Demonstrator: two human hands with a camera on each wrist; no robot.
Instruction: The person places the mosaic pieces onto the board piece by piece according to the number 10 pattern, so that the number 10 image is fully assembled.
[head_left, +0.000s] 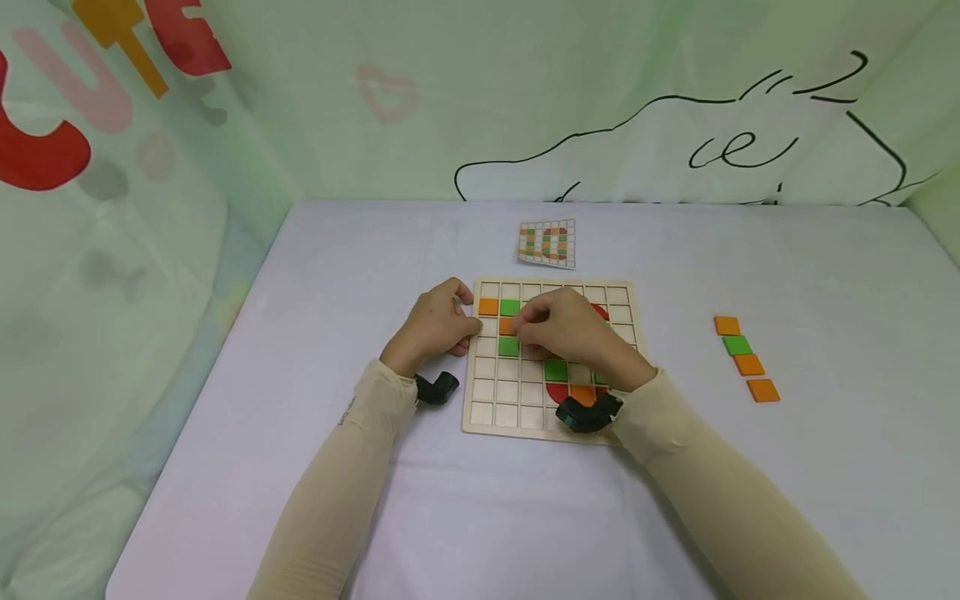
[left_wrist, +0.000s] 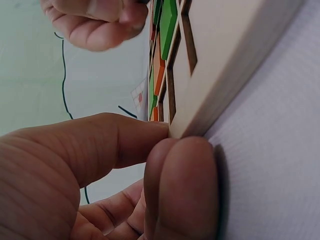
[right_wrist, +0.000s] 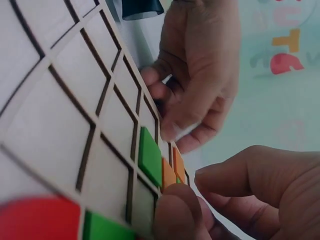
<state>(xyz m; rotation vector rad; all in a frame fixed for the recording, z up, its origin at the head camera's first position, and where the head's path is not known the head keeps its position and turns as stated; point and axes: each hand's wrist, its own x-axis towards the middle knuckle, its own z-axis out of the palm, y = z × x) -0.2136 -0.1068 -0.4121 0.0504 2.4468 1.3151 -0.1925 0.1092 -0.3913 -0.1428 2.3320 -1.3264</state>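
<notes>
A pale wooden grid board (head_left: 483,414) lies on the table with flat coloured tiles in some of its cells. My left hand (head_left: 432,325) pinches the board's left edge, thumb on top and fingers against the side in the left wrist view. Over the board's middle is my right hand (head_left: 570,325), its fingertips at an orange tile (head_left: 506,327) in the second column. A gap shows between its thumb (right_wrist: 225,175) and fingers in the right wrist view. Just below that tile sits a green tile (head_left: 508,346); above it lies another green tile (head_left: 509,307). The right hand hides part of the grid.
Loose tiles lie right of the board in a slanting row: orange tiles (head_left: 763,390) and one green tile (head_left: 737,345). Behind the board stands a small pattern card (head_left: 547,243). A printed curtain (head_left: 337,142) hangs behind the white table (head_left: 360,267).
</notes>
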